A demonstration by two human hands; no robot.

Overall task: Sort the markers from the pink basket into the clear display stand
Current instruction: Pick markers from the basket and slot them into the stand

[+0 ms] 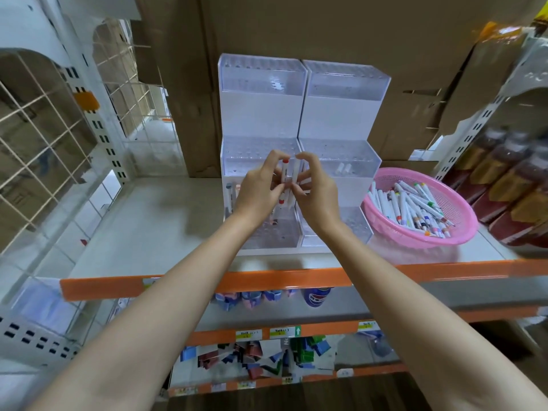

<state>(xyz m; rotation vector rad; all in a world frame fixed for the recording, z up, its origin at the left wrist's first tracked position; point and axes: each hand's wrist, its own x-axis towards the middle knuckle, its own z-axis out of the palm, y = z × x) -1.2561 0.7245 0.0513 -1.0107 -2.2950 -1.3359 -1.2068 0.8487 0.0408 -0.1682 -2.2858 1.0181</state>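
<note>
From the head view, both hands meet in front of the clear display stand (341, 114). The left hand (261, 189) grips a small upright bunch of white markers (285, 178) with red caps. The right hand (315, 192) pinches the same bunch, its index finger arched above. To the right, the pink basket (465, 232) holds loose markers (409, 203).

Orange-edged shelf (267, 278), cardboard boxes (341, 31) behind, wire grid panel (38, 129) left
</note>
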